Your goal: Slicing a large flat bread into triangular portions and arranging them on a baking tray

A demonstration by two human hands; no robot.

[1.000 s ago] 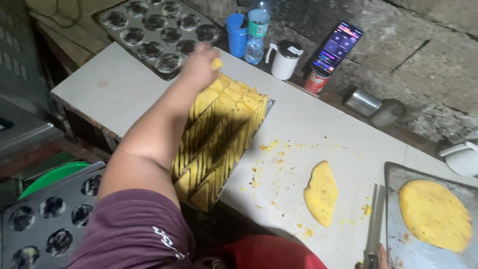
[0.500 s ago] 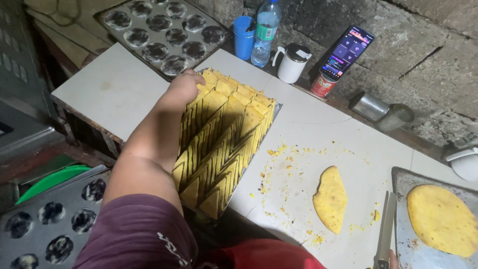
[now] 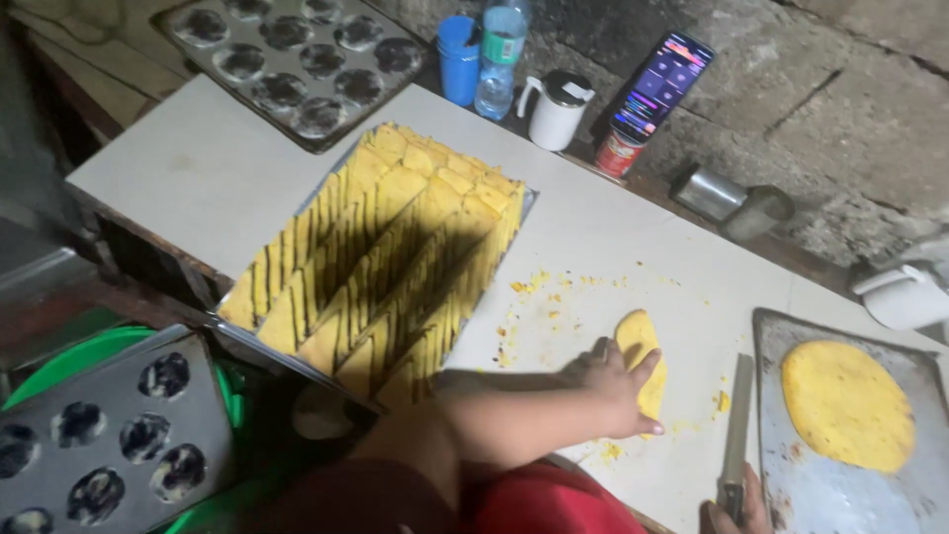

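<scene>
Dough piece (image 3: 641, 358): a flat yellow slab lying on the white table (image 3: 198, 178), between the tray of cut wedges (image 3: 386, 262) and the baking sheet (image 3: 840, 494) that carries the round yellow disc (image 3: 846, 403).
Your left hand (image 3: 611, 388): laid on the dough piece's near edge, fingers spread and curling over it; a light hold, not a clamp.
Your right hand (image 3: 736, 509): at the lower edge, fingers wrapped round the handle of the long knife (image 3: 736, 445), whose blade lies flat between dough and sheet.
Step in hand: you look to be steadying the slab for cutting.
Next move calls for: keeping the left fingertips clear of the blade's line and pinning the slab so it cannot slide on the crumbs (image 3: 544, 297).
Changed since earlier: your left arm, which was stretched to the far end of the wedge tray, has come back to the dough; the wedges stand as they did.
Elsewhere: muffin tins (image 3: 287, 59), a blue cup (image 3: 458, 59), a bottle (image 3: 499, 59), a white mug (image 3: 557, 109) and a lit phone (image 3: 660, 84) sit well apart along the wall.
</scene>
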